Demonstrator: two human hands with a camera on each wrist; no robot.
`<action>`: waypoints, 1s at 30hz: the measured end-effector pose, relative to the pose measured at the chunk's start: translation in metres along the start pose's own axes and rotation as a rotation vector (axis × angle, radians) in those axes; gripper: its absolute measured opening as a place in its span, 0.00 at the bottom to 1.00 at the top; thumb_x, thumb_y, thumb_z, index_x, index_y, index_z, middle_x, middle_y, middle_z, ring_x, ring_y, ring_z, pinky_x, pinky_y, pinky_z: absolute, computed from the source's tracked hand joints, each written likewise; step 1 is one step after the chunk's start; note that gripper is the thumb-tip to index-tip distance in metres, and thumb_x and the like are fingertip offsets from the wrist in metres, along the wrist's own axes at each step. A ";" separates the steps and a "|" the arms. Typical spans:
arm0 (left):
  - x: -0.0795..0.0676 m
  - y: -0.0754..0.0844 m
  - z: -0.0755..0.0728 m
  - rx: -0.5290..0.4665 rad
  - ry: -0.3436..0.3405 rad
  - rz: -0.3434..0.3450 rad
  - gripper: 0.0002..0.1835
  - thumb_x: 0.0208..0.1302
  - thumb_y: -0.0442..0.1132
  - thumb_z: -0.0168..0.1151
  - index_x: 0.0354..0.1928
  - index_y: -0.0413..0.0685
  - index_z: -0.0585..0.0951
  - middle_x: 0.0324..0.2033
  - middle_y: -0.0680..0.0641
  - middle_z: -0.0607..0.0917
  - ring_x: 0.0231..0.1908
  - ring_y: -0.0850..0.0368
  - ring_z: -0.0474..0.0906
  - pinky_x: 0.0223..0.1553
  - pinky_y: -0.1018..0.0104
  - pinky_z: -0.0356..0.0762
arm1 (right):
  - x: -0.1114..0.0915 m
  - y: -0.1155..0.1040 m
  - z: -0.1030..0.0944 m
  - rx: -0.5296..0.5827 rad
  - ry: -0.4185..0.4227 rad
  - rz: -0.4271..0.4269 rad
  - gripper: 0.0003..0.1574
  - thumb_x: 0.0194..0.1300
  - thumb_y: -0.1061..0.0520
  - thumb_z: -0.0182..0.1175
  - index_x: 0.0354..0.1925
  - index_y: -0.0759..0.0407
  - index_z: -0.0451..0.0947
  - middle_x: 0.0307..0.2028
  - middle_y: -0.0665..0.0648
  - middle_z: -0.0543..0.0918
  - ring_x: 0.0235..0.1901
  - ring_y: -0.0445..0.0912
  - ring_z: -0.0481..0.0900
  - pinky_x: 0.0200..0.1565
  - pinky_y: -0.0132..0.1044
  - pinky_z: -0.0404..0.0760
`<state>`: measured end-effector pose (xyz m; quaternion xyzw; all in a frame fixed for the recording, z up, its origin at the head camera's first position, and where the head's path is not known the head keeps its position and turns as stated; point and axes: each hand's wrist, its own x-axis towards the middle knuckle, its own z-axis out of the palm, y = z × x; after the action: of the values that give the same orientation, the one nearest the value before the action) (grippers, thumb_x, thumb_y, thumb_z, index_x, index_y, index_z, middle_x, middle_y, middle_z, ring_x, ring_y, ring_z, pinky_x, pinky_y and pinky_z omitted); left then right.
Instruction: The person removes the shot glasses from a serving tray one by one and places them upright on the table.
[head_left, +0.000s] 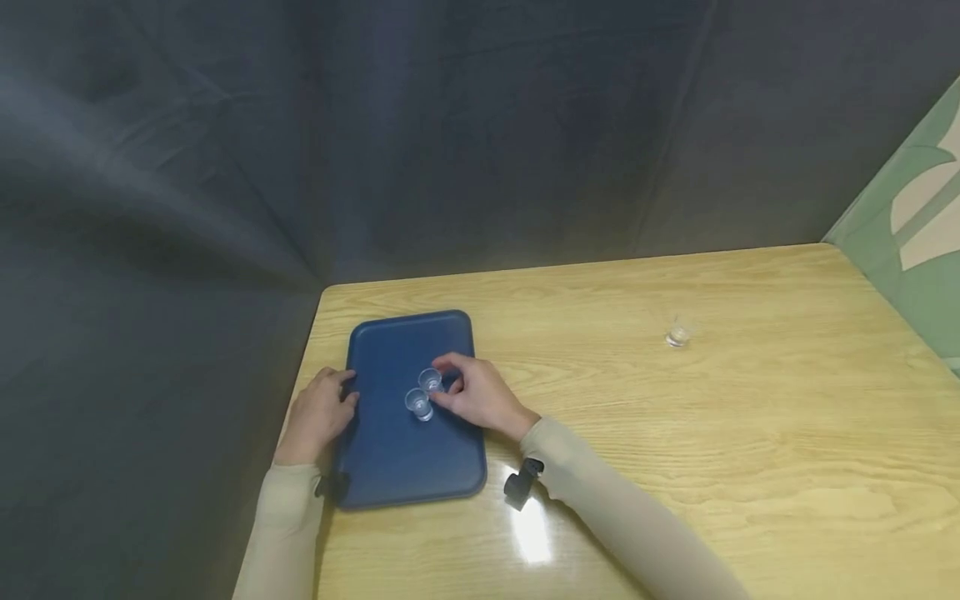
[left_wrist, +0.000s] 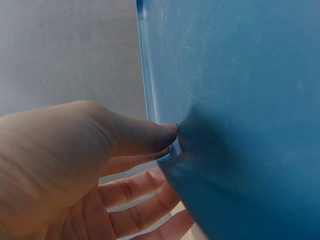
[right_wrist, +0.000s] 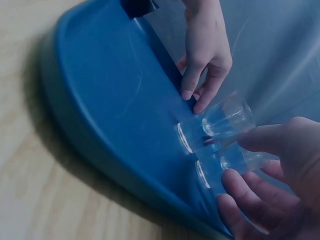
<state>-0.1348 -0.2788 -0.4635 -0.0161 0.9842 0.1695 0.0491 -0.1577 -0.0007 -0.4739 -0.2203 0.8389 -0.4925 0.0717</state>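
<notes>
A blue tray [head_left: 408, 467] lies near the left end of the wooden table. At its left edge, my left hand [head_left: 317, 417] pinches the rim, thumb on top and fingers beneath in the left wrist view. Two small clear shot glasses stand close together on the tray, right of its middle. My right hand [head_left: 483, 393] reaches over the tray's right edge and holds the farther shot glass [head_left: 431, 381] between thumb and fingers. The nearer shot glass [head_left: 419, 405] stands upright right beside it, overlapping it in the right wrist view.
Another small clear glass [head_left: 678, 336] stands on the wooden table [head_left: 750, 450], far to the right of the tray. Dark cloth [head_left: 525, 150] hangs along the back and left sides. A green and beige patterned panel [head_left: 922, 217] borders the right edge.
</notes>
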 end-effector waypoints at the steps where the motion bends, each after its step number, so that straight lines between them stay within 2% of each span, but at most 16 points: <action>1: 0.000 0.000 0.000 0.000 -0.001 0.001 0.25 0.75 0.38 0.61 0.69 0.33 0.78 0.61 0.27 0.80 0.56 0.29 0.82 0.55 0.35 0.80 | 0.001 0.000 0.000 0.000 -0.003 0.008 0.27 0.64 0.58 0.76 0.60 0.61 0.82 0.32 0.55 0.90 0.26 0.35 0.82 0.31 0.28 0.80; 10: 0.000 0.001 -0.002 -0.003 0.007 0.003 0.25 0.75 0.37 0.61 0.68 0.32 0.78 0.60 0.27 0.81 0.54 0.30 0.83 0.53 0.36 0.81 | 0.003 -0.001 0.002 0.000 -0.010 0.018 0.26 0.64 0.58 0.75 0.59 0.59 0.83 0.30 0.53 0.90 0.26 0.34 0.82 0.31 0.28 0.80; 14: 0.000 0.001 -0.001 -0.003 0.010 0.004 0.24 0.74 0.37 0.61 0.68 0.32 0.79 0.60 0.27 0.81 0.54 0.30 0.83 0.53 0.36 0.81 | 0.002 -0.001 0.003 0.018 0.000 0.033 0.25 0.65 0.57 0.76 0.59 0.59 0.84 0.33 0.54 0.91 0.27 0.34 0.82 0.32 0.28 0.80; 18: 0.001 0.001 0.000 -0.004 0.007 0.005 0.25 0.75 0.37 0.62 0.68 0.32 0.78 0.60 0.27 0.81 0.54 0.30 0.83 0.53 0.36 0.81 | 0.001 0.000 0.004 0.054 0.026 0.051 0.24 0.63 0.57 0.76 0.57 0.58 0.84 0.34 0.55 0.91 0.27 0.35 0.83 0.33 0.28 0.81; 26: 0.001 0.002 0.000 0.002 -0.004 -0.010 0.24 0.75 0.37 0.61 0.69 0.33 0.78 0.61 0.27 0.81 0.55 0.30 0.83 0.54 0.36 0.81 | -0.001 0.006 0.006 0.125 0.094 0.064 0.25 0.61 0.57 0.78 0.56 0.58 0.85 0.29 0.54 0.89 0.26 0.36 0.82 0.31 0.28 0.80; 30: 0.001 0.003 -0.001 0.006 -0.010 -0.011 0.24 0.75 0.37 0.61 0.69 0.33 0.78 0.61 0.27 0.80 0.55 0.29 0.83 0.55 0.35 0.80 | -0.003 0.007 0.005 0.165 0.141 0.069 0.26 0.61 0.57 0.79 0.56 0.58 0.86 0.31 0.56 0.89 0.26 0.37 0.82 0.30 0.28 0.80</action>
<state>-0.1357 -0.2761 -0.4620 -0.0206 0.9843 0.1663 0.0550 -0.1558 -0.0003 -0.4830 -0.1496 0.8057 -0.5712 0.0471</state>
